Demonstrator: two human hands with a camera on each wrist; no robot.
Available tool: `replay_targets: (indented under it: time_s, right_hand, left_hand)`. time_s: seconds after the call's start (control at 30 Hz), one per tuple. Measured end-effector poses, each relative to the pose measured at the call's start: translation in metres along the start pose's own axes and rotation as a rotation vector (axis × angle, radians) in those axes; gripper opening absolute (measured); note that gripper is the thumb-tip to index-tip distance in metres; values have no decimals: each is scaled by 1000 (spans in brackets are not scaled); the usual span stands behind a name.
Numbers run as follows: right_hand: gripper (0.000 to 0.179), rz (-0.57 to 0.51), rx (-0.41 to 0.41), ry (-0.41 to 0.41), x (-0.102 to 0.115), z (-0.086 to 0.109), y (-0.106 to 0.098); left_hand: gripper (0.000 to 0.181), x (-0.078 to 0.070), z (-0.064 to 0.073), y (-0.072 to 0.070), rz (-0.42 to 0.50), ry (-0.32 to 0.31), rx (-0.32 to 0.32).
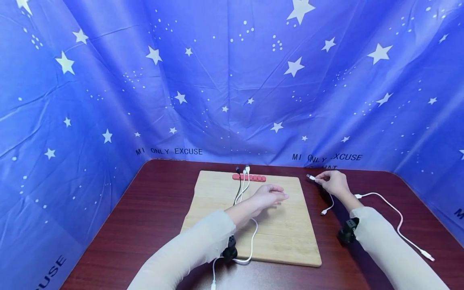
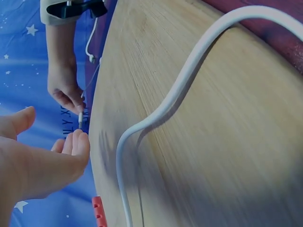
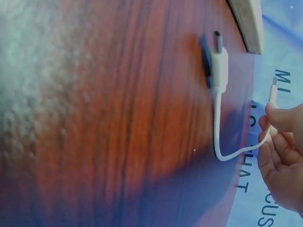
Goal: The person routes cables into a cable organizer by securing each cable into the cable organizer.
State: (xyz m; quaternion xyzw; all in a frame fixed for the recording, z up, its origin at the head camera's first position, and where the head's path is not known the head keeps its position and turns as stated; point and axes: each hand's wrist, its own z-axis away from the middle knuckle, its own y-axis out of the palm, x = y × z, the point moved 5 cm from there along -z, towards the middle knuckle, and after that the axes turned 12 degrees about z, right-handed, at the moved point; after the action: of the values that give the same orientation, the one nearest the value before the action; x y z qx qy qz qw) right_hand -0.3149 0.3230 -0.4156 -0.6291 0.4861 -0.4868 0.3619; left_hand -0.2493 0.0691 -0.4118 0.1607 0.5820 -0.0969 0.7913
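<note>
My right hand (image 1: 334, 184) pinches one end of a short white USB cable (image 1: 310, 177) between thumb and fingertips, the metal plug pointing left. Its other plug (image 3: 219, 71) hangs low over the tabletop at the end of a loop. My left hand (image 1: 266, 198) is held above the wooden board (image 1: 286, 241), fingers extended toward the right and nothing in its grasp. Along the board's far edge lies a red cable holder (image 1: 259, 178), its left part occupied by a black cable (image 1: 239, 187) and white cables (image 1: 248, 183). The left forearm partly covers those cables.
Another white cable (image 1: 400, 221) curves over the dark red table (image 1: 145, 217) on the right. A white cable loop (image 1: 253, 241) runs off the board's near edge, its end (image 1: 213, 284) near the left sleeve. Blue star-patterned cloth (image 1: 224, 80) encloses the table's back and sides.
</note>
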Motion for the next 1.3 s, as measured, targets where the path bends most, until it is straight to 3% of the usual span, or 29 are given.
replay_targets:
  time_s: [0.37, 0.87, 1.1, 1.27, 1.3]
  right_hand:
    - [19, -27, -28, 42, -2, 5, -3]
    - [31, -138, -16, 143, -8, 8, -14]
    - [39, -318, 40, 199, -11, 9, -9]
    - [5, -515, 66, 197, -8, 9, -8]
    - [11, -548, 73, 196, -7, 8, -8]
  left_hand:
    - [49, -5, -18, 3, 11, 0, -45]
    - [33, -11, -37, 20, 116, -23, -104]
    - [28, -12, -53, 27, 137, -38, -103]
    - [26, -9, -62, 30, 192, -49, -90]
    - [26, -9, -63, 30, 198, -51, -90]
